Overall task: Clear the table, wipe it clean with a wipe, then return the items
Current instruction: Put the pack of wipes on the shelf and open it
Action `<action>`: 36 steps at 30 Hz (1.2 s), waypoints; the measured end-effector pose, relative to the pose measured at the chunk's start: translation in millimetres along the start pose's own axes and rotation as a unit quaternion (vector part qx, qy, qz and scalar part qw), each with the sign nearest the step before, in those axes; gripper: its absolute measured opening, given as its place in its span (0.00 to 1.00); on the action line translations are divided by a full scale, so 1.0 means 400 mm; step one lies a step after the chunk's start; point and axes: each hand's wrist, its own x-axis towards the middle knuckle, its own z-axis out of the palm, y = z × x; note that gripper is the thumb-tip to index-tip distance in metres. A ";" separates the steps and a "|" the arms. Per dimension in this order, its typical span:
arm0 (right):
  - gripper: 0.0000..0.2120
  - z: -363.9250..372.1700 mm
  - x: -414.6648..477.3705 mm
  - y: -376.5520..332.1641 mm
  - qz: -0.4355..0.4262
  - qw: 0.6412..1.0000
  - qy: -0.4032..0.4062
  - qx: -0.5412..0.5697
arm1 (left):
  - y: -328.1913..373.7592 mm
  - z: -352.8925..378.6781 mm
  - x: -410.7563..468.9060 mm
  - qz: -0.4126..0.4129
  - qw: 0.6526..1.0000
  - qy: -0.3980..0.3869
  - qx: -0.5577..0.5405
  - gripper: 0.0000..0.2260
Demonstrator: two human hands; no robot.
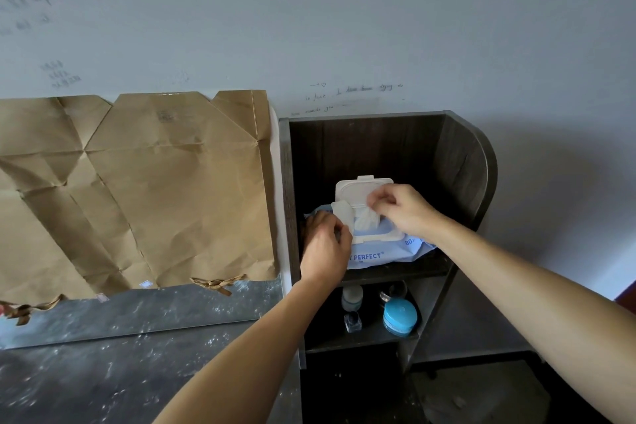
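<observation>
Up on the shelf (464, 165), a pack (406, 249) lies with its lid (351, 191) open. The left hand (323, 248) clamps the pack's left end, seemingly to steady it, while the right hand (402, 206) pinches a wipe (366, 220) at the pack's opening.

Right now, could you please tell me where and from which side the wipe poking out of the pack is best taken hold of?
Pinch the wipe by its crumpled top, which stands up out of the opening of the pack. Come from above and the right: the open lid blocks the back, and the left hand holds the pack's left end. The right hand pinches it there.
</observation>
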 end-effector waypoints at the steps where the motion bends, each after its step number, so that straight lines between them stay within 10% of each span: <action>1: 0.12 -0.002 -0.006 0.004 -0.033 0.998 -0.008 -0.047 | -0.001 0.000 0.000 0.002 1.000 0.001 -0.001 0.06; 10: 0.09 -0.010 -0.026 0.003 -0.206 0.893 0.025 -0.400 | -0.004 0.003 0.000 0.006 1.000 0.001 0.010 0.06; 19: 0.06 -0.021 -0.014 -0.047 -0.129 0.963 0.212 -0.106 | 0.006 -0.009 0.000 -0.024 1.000 -0.016 -0.013 0.07; 25: 0.07 -0.075 -0.003 -0.078 -0.025 0.938 0.327 0.109 | 0.014 -0.014 0.002 -0.032 0.999 -0.016 -0.023 0.07; 36: 0.06 -0.108 -0.095 -0.088 -0.011 0.941 0.328 0.081 | 0.052 -0.008 0.031 0.142 0.981 -0.097 0.089 0.14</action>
